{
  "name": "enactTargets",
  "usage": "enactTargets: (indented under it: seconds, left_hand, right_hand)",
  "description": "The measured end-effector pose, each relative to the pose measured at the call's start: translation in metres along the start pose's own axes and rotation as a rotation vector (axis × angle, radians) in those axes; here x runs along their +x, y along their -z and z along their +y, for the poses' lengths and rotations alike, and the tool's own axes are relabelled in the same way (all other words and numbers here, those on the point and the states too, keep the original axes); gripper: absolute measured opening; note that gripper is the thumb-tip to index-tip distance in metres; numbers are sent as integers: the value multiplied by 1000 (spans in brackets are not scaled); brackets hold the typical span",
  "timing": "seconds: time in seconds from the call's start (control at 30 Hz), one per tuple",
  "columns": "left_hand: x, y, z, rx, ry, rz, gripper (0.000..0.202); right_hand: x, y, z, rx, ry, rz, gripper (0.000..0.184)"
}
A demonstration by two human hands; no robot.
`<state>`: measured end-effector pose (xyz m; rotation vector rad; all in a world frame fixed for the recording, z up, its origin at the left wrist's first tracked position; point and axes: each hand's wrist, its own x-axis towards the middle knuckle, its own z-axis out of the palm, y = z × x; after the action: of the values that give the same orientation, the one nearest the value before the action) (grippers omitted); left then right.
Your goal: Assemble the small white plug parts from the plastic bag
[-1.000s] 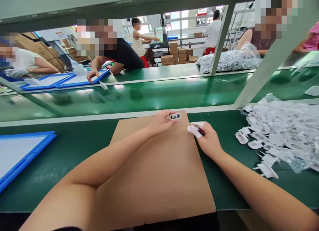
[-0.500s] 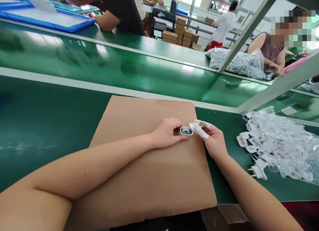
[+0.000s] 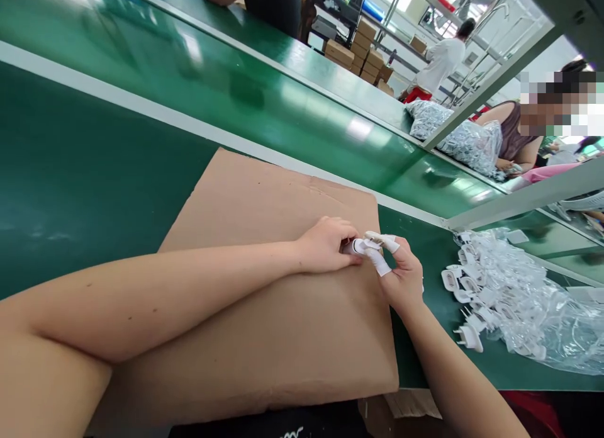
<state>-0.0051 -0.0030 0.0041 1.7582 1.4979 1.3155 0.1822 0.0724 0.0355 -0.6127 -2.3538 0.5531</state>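
Over the right part of a cardboard sheet (image 3: 268, 337), my left hand (image 3: 325, 244) is closed around a small white charger housing (image 3: 349, 248). White tape or finger covers wrap the thumb and fingers of my right hand (image 3: 401, 274). Those fingertips pinch a white plug cover (image 3: 361, 245) against the housing's open end. A dark line shows between the two pieces, and the fingers partly hide the cover. Right of my hand, white plug covers (image 3: 469, 337) with metal pins lie in and around a clear plastic bag (image 3: 561, 337).
A green bench (image 3: 85, 174) lies under the cardboard. Behind it runs a pale rail (image 3: 189, 126), then a glossy green belt (image 3: 264, 98). A slanted metal post (image 3: 491, 85) rises at right. Across the belt, a person (image 3: 514, 133) sits beside a filled plastic bag (image 3: 457, 133).
My right hand has brought the plug cover onto the housing's open end, so the circuit parts seen inside before are covered. The camera view has tilted.
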Motion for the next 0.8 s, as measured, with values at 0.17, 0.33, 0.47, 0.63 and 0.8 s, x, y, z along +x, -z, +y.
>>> enactTargets:
  seconds: [0.17,0.33,0.47,0.63,0.8]
  left_hand:
    - [0,1,3,26,19,-18,21]
    - [0,2,4,11,29,-16,19]
    - [0,2,2,7,26,-6,19]
    - [0,3,3,-16,51,-21,19]
    - [1,4,4,-3,85,-39,20]
  right_hand:
    - [7,3,-4,-77,24,-3,22]
    - [10,4,-5,-64,45,-1,20]
    - [9,2,-1,-96,76,18,20]
    - [9,2,2,-70,102,26,18]
    - [10,0,2,130,-97,-21,19]
